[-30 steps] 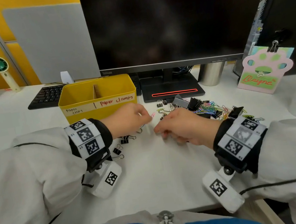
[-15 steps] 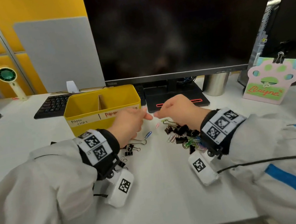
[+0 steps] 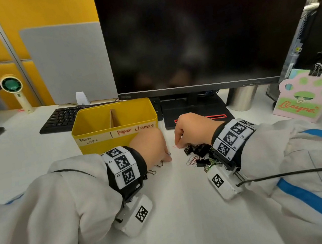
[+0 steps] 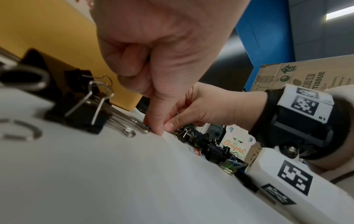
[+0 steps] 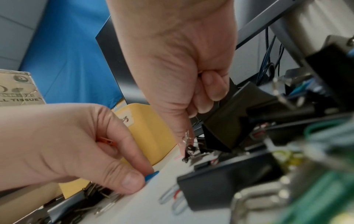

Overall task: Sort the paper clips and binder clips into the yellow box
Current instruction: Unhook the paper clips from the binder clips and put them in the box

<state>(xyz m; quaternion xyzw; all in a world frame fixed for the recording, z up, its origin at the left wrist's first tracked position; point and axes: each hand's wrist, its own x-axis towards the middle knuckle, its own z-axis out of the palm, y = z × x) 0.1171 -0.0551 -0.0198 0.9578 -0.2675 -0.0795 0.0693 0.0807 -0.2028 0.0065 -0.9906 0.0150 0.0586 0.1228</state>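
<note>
The yellow box [image 3: 114, 127] stands behind my hands; a divider splits it into sides labelled "paper clips" and "paper clamps". My left hand [image 3: 167, 158] is curled, keeps an orange paper clip [image 5: 105, 141] in its fingers and presses a fingertip [image 5: 132, 181] on a blue paper clip [image 5: 152, 175] lying on the desk. My right hand [image 3: 177, 144], also curled, pinches the end of a pink paper clip [image 3: 174, 146] on the desk. Under my right wrist lies a pile of black binder clips [image 3: 199, 153] and coloured paper clips [image 3: 191, 161].
Several black binder clips [image 4: 76, 97] lie beside my left wrist, close to the box front. Behind the box are a keyboard [image 3: 60, 118], a monitor [image 3: 194, 32] on its stand, a metal cup [image 3: 240, 98] and a paw-shaped card [image 3: 308, 98].
Both hands have dropped from meeting above the desk to its surface. The left fingertips came down on the blue clip, the right ones on the pink clip.
</note>
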